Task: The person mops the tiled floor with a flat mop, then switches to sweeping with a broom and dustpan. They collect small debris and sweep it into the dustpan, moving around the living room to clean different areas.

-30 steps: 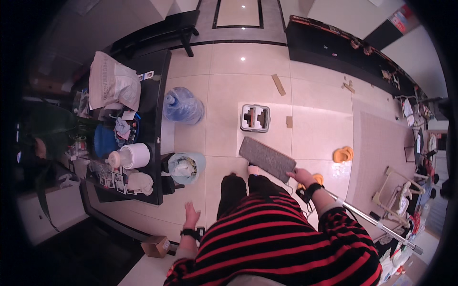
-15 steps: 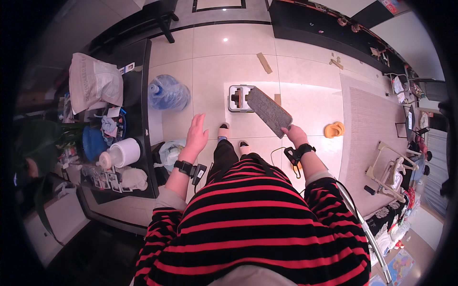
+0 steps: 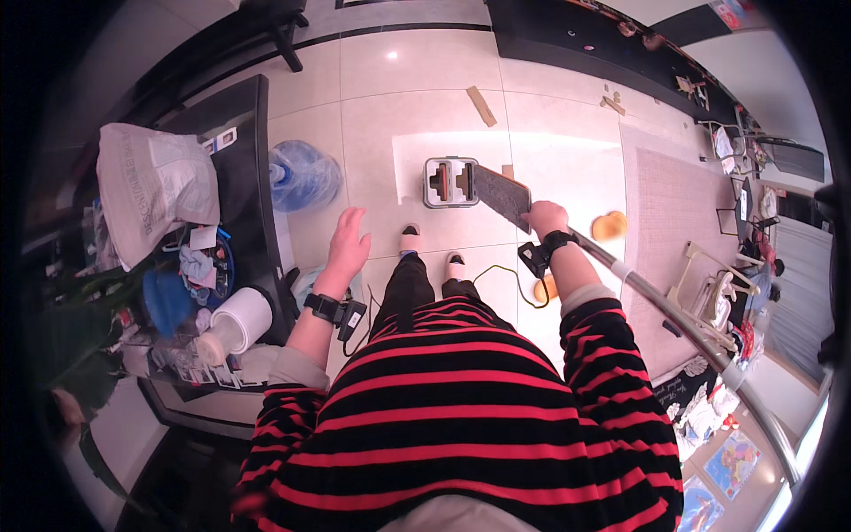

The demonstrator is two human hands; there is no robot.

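Gripping a flat grey board [image 3: 502,197] at its near end, the right hand [image 3: 546,217] holds it slanted just above the toaster [image 3: 450,182] on the floor tiles; it has not been set down. The left hand [image 3: 347,244] hangs empty, fingers spread. The toaster's two slots hold something dark, which I cannot identify.

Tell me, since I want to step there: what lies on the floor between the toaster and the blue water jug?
Only bare pale floor tile lies between the toaster and the blue water jug, as the head view shows.
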